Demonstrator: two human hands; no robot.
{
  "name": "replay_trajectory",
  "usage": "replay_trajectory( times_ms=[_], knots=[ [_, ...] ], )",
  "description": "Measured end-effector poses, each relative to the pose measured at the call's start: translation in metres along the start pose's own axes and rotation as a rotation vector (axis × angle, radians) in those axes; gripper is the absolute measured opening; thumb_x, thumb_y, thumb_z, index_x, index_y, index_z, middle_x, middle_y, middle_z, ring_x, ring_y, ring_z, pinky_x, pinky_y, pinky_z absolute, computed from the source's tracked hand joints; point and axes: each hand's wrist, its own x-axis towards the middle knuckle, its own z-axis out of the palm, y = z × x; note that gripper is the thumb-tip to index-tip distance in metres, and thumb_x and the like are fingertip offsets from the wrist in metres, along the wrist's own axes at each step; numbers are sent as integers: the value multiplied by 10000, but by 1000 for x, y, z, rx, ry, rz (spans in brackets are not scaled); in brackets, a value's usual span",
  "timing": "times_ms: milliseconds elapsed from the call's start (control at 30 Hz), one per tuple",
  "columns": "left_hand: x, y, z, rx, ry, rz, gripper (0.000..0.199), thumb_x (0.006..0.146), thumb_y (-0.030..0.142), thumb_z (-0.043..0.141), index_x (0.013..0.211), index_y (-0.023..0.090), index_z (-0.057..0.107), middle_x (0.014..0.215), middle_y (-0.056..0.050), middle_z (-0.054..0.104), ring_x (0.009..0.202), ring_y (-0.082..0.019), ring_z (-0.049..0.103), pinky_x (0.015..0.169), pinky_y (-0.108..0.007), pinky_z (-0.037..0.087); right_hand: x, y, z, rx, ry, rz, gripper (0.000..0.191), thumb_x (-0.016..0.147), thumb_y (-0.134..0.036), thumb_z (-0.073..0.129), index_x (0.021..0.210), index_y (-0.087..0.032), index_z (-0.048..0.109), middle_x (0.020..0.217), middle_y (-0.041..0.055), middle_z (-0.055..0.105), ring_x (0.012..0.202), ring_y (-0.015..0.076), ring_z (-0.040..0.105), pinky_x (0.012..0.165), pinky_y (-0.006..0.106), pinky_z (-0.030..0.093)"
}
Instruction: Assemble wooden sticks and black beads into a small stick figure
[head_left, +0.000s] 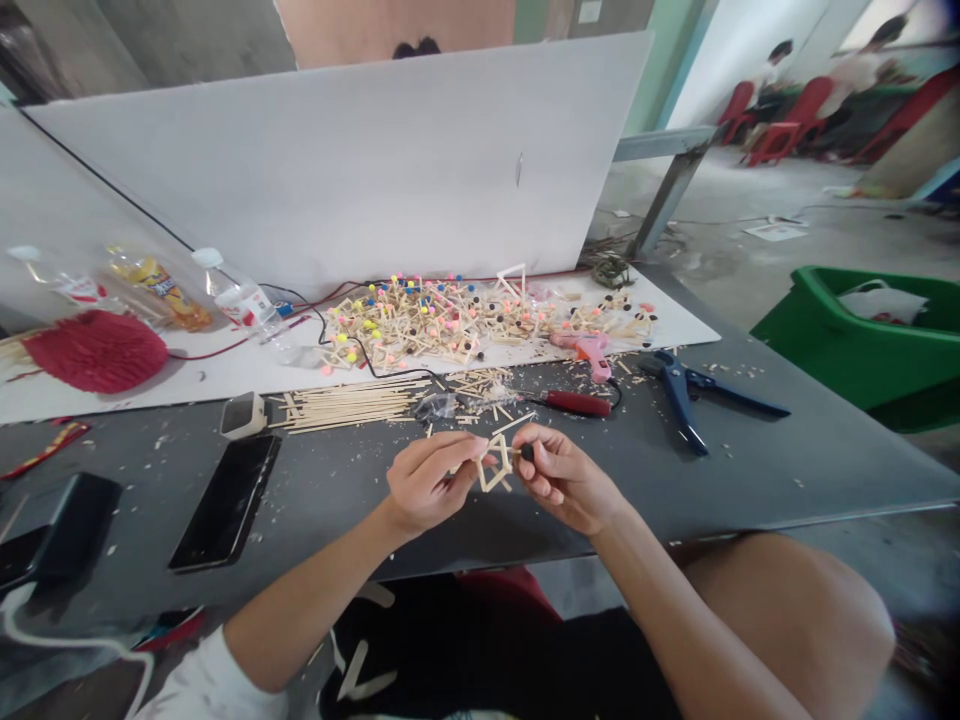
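Between my hands is a small frame of glued wooden sticks (495, 465), shaped like a little house outline. My left hand (431, 482) pinches its left side with the fingertips. My right hand (562, 478) holds a dark-tipped stick (527, 452) against the frame's right side. Both hands are raised just above the dark grey table (750, 470). My fingers hide part of the frame and most of the dark-tipped stick.
Ahead lie a heap of stick models with coloured tips (420, 320), loose sticks (345, 405), a pink glue gun (589, 350), blue pliers (682, 395) and a red-handled tool (577, 403). A phone (225, 502) lies left. Wood shavings dot the table.
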Motion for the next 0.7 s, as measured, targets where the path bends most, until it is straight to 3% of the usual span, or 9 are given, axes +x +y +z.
replay_trajectory(
  times_ms=[167, 300, 400, 500, 600, 700],
  knots=[
    [2, 0, 0, -56, -3, -33, 311, 793, 15, 677, 1053, 184, 669, 858, -39, 746, 710, -117, 721, 620, -188, 595, -1, -1, 0, -40, 6, -18, 299, 736, -406, 819, 911, -182, 726, 623, -12, 627, 405, 20, 439, 340, 106, 313],
    [-4, -2, 5, -108, 42, -162, 266, 794, 92, 735, 1033, 196, 686, 848, -32, 744, 651, -107, 697, 556, -175, 577, -3, -9, 3, -93, 77, -28, 366, 758, -475, 778, 978, -187, 731, 610, -11, 615, 381, 21, 389, 314, 121, 255],
    [-4, -6, 6, -258, 82, -329, 230, 808, 156, 741, 1031, 191, 696, 843, -44, 742, 629, -122, 690, 538, -214, 586, -3, -15, 3, -148, 190, -52, 312, 715, -441, 811, 837, -173, 708, 589, -20, 580, 394, 34, 390, 315, 140, 229],
    [4, -9, -4, -395, 59, -519, 251, 814, 186, 741, 1062, 197, 698, 804, -34, 731, 590, -122, 677, 508, -222, 579, -2, -18, 1, -170, 263, -76, 338, 704, -433, 816, 673, -161, 617, 537, -34, 511, 412, 46, 386, 350, 161, 254],
    [11, -12, -25, -333, 18, -757, 289, 802, 252, 761, 1074, 175, 702, 765, -33, 712, 595, -128, 666, 541, -236, 583, -2, -19, -5, -169, 312, -142, 354, 699, -419, 823, 654, -158, 588, 530, -42, 480, 442, 47, 373, 394, 174, 271],
    [-1, -18, -46, -213, -15, -983, 297, 776, 332, 776, 991, 138, 711, 756, -38, 695, 598, -138, 666, 517, -224, 553, -1, -19, -12, -227, 387, -176, 331, 676, -397, 841, 713, -160, 612, 575, -35, 521, 469, 53, 394, 418, 188, 279]
  ],
)
